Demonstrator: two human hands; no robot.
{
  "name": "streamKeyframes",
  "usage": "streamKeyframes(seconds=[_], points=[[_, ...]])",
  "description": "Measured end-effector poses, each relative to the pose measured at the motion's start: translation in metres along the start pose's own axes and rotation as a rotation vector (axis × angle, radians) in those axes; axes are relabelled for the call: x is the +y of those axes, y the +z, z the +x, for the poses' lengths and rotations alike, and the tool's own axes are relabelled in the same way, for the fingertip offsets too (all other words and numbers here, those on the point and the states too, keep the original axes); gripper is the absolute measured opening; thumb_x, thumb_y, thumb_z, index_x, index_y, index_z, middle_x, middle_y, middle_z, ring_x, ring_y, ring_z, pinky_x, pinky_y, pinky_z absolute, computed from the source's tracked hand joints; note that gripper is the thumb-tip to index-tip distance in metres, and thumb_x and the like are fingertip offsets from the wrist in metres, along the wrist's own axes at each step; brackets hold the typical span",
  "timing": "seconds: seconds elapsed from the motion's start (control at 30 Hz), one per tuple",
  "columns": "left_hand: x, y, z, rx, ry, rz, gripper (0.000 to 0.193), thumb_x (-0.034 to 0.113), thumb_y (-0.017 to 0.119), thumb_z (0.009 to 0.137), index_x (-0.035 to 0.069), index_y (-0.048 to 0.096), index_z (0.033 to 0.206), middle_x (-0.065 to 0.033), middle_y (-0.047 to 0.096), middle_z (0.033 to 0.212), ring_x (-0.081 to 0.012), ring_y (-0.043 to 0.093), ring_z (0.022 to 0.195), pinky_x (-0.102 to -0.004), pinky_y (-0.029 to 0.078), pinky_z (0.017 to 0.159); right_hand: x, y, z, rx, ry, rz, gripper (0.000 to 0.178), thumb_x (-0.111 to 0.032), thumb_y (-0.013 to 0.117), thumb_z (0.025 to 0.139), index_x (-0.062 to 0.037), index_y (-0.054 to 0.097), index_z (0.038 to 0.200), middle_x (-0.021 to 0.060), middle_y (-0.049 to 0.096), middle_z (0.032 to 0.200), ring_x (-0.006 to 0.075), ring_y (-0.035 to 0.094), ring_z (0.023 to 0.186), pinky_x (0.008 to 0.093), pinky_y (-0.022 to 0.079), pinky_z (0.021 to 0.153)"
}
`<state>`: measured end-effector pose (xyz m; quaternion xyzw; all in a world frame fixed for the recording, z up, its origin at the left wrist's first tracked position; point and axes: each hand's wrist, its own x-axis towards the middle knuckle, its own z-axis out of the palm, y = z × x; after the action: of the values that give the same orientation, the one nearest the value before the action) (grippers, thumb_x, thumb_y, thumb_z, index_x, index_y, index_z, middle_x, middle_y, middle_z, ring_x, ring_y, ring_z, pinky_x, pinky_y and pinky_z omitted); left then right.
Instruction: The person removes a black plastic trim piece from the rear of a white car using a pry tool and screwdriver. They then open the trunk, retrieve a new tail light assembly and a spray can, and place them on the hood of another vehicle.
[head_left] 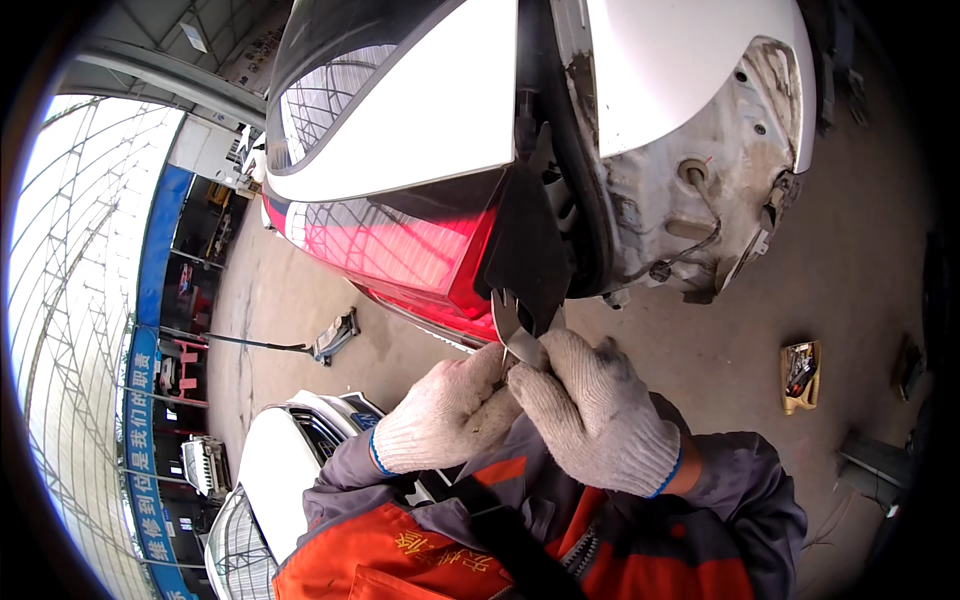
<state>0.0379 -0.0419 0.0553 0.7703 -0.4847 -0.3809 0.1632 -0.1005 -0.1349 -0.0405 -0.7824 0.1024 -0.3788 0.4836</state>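
Observation:
My left hand (pixel 445 412), in a whitish knit glove with a blue cuff edge, is closed, with its fingertips at the base of a flat forked metal tool (pixel 508 318). Beside it, my right hand (pixel 608 420), gloved alike, pinches the broad lower end of that same tool. The prongs point up against a black panel (pixel 530 245) at the end of a red tail light (pixel 400 245). Both hands meet just below the raised rear lid (pixel 430 110) of a white car. Fingers hide part of the tool.
To the right, bare dirty body metal (pixel 690 215) shows a dangling wire. A yellow box of tools (pixel 801 377) lies on the floor at right. At left stand a floor jack (pixel 333 338) with a long handle and another white car (pixel 275 460).

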Motion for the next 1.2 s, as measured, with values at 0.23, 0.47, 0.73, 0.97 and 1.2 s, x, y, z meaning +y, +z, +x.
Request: streamKeyframes(seconds=[0.23,0.47,0.73,0.97,1.2], points=[[-0.008,0.003,-0.001,0.063,0.067,0.061,0.023,0.017,0.058,0.094,0.002,0.052,0.11,-0.0213,0.064,0.076,-0.0415,0.067,0.075,-0.0456,0.052,0.066,-0.005,0.002,0.002,0.05,0.077,0.144,0.011,-0.01,0.06,0.095,-0.0002,0.057,0.098,0.0132,0.052,0.066,0.0323,0.055,0.056,0.0417,0.04,0.053],[-0.006,0.007,-0.001,0.078,0.048,0.064,0.022,0.017,0.055,0.096,0.003,0.053,0.111,-0.0194,0.064,0.073,-0.0404,0.066,0.071,-0.0459,0.051,0.064,-0.005,-0.004,0.003,0.025,0.13,0.188,0.018,-0.017,0.059,0.096,0.0001,0.055,0.101,0.0192,0.059,0.069,0.038,0.062,0.062,0.0443,0.046,0.055],[0.008,0.005,-0.009,0.009,-0.103,-0.228,0.021,0.017,0.05,0.1,-0.002,0.053,0.108,-0.0067,0.058,0.06,-0.014,0.059,0.054,-0.0316,0.046,0.053,0.007,-0.009,0.007,0.035,0.03,0.144,0.025,-0.026,0.058,0.098,-0.0013,0.052,0.096,0.0185,0.061,0.069,0.0374,0.063,0.059,0.0467,0.049,0.054],[-0.012,0.02,-0.011,0.101,-0.017,-0.158,0.019,0.011,0.052,0.096,-0.001,0.053,0.11,-0.0072,0.06,0.067,-0.0154,0.061,0.058,-0.0317,0.047,0.055,0.005,-0.001,0.002,0.041,0.029,0.134,0.027,-0.026,0.06,0.097,-0.0007,0.052,0.093,0.0166,0.059,0.064,0.0325,0.063,0.056,0.0422,0.048,0.052],[-0.018,-0.011,-0.068,0.128,-0.067,-0.187,0.038,-0.006,0.056,0.083,-0.001,0.053,0.12,-0.0076,0.062,0.09,-0.0131,0.061,0.071,-0.0285,0.049,0.063,0.005,0.0,0.004,0.07,0.043,0.147,0.025,-0.024,0.061,0.097,-0.0012,0.052,0.093,0.0143,0.059,0.06,0.0324,0.062,0.052,0.0429,0.048,0.05]])
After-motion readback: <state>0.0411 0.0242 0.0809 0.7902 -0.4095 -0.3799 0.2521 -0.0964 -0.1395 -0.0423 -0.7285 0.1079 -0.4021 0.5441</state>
